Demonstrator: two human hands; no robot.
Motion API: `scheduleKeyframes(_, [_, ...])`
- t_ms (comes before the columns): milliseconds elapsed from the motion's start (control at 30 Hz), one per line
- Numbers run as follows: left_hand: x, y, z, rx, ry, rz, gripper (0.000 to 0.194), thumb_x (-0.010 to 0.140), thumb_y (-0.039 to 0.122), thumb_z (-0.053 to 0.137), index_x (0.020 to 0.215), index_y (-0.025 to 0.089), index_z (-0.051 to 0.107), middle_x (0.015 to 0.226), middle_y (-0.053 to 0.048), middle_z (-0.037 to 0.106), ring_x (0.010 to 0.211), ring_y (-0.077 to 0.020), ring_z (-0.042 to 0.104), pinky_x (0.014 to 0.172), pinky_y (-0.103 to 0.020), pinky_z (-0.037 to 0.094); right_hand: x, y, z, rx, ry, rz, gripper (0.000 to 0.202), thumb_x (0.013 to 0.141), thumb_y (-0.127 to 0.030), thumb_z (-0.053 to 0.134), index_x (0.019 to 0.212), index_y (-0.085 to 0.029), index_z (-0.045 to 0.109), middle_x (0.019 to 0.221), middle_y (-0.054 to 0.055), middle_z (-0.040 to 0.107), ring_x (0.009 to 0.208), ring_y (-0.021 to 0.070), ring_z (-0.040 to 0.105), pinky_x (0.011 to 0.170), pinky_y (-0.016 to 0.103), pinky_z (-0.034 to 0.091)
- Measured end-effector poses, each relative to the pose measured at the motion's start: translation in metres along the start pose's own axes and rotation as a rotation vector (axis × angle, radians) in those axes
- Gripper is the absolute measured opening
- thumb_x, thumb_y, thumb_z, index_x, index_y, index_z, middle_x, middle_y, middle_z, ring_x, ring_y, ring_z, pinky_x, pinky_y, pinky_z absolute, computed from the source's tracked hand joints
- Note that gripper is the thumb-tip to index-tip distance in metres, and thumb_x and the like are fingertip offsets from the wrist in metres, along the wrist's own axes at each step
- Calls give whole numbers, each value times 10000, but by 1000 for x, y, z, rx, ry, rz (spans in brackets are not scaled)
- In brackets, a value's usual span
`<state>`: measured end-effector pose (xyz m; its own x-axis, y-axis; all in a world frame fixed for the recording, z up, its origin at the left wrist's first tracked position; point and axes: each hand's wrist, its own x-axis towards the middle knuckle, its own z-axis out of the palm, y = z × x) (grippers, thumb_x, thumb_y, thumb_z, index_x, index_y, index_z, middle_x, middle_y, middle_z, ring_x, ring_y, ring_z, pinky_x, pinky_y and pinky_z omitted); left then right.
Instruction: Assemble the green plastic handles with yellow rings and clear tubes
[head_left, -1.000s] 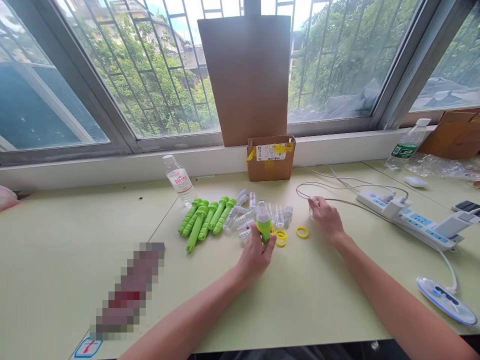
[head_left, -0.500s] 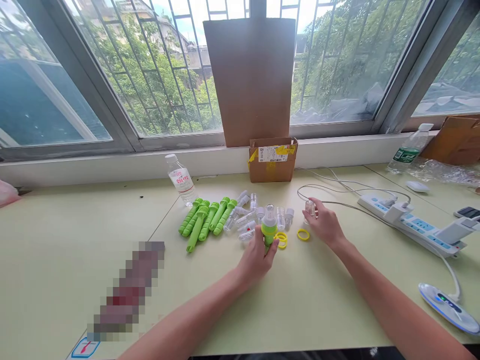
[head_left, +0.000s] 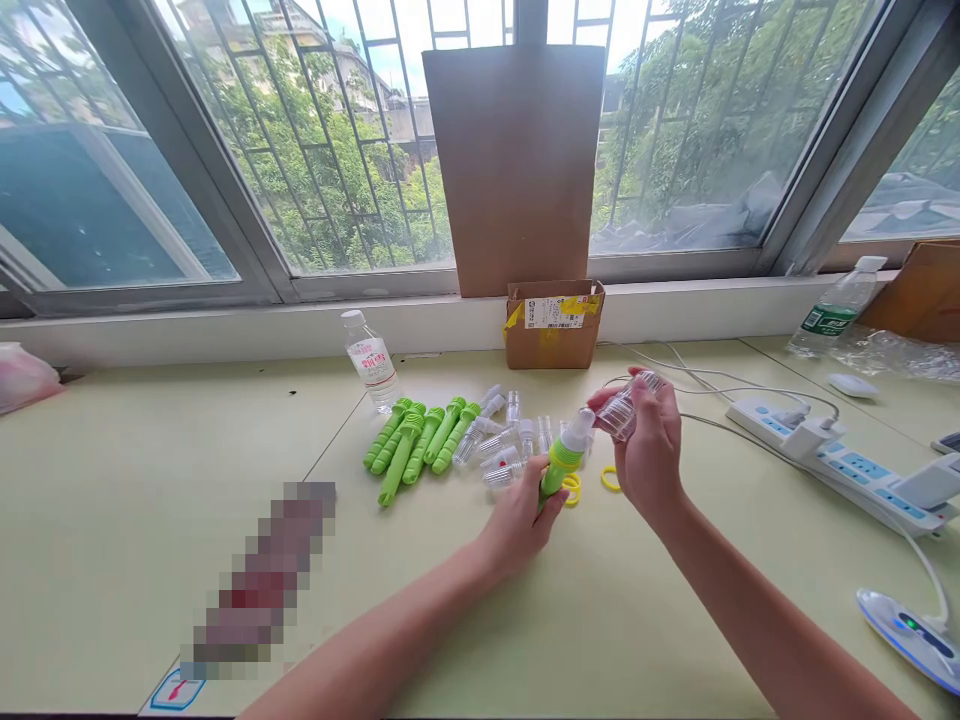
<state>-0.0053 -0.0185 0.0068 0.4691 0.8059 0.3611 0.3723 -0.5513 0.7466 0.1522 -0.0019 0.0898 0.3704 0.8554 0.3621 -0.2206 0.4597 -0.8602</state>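
My left hand (head_left: 521,515) is closed round a green tube (head_left: 562,465) with a yellow ring and a white-and-clear top, tilted up to the right. In my right hand (head_left: 651,440) is a clear ribbed plastic cup (head_left: 626,408), tipped toward that top; whether the two touch I cannot tell. Under and beside my hands lie yellow rings (head_left: 610,479) on the table. Left of them is a cluster of small clear bottles (head_left: 501,440) with white caps. Further left, several green ribbed tubes (head_left: 409,445) lie side by side.
A water bottle (head_left: 372,365) stands behind the green tubes. Against the sill sits a small cardboard box (head_left: 553,345). On the right are a power strip (head_left: 832,455), white cables and a white-blue device (head_left: 909,630). Another bottle (head_left: 836,310) stands at the back right.
My right hand has lifted the clear cup off the table and brought it left, tilted, to the tube's top. My left hand has tipped the green tube to the right.
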Motion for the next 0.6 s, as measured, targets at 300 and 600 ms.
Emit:
scheduleKeyframes(300, [0, -2, 0, -41, 2, 21, 255, 928, 252, 400, 1178, 215, 363, 887, -41, 613, 716, -158, 572, 623, -276, 454, -19, 5, 28, -138, -256, -53, 309, 822, -421, 646, 1033, -266, 482, 703, -36, 592, 606, 153, 605, 586, 277, 488])
scheduleKeyframes(600, [1, -1, 0, -114, 9, 76, 649, 913, 230, 437, 1482, 246, 126, 1397, -151, 452, 1231, -250, 505, 937, -400, 476, -35, 29, 15, -82, -283, 61, 190, 831, -388, 623, 805, -225, 527, 667, -21, 570, 593, 147, 537, 572, 277, 457])
